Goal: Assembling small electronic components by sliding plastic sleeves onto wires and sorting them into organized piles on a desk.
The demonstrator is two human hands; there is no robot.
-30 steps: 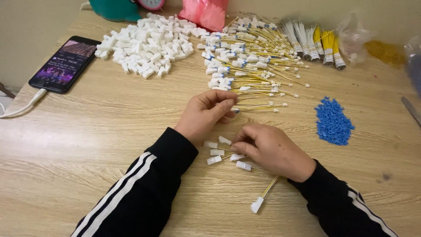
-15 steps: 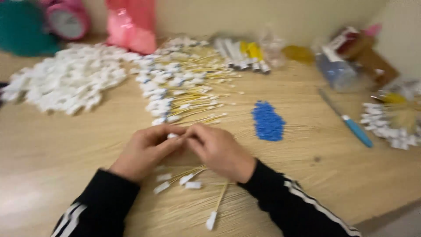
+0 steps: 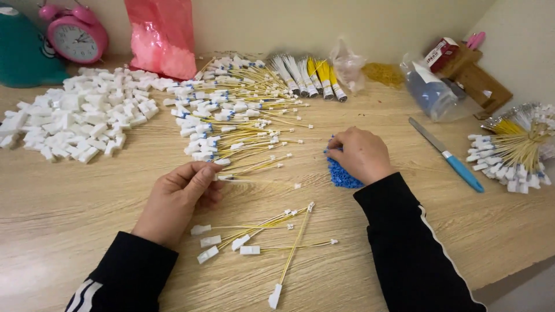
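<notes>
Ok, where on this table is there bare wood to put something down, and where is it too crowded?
Bare table lies below the white clip pile, left of the left hand. Another free strip runs between the right hand and the blue-handled tool. The back middle is crowded with yellow cables, and loose cables lie between the forearms.

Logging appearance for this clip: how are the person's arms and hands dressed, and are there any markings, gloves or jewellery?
Both arms are in long black sleeves reaching the wrists. The left sleeve shows white stripes along its outer side; the right sleeve has a thin white line down it. The left hand and right hand are bare: no gloves, rings or watch visible.
</notes>
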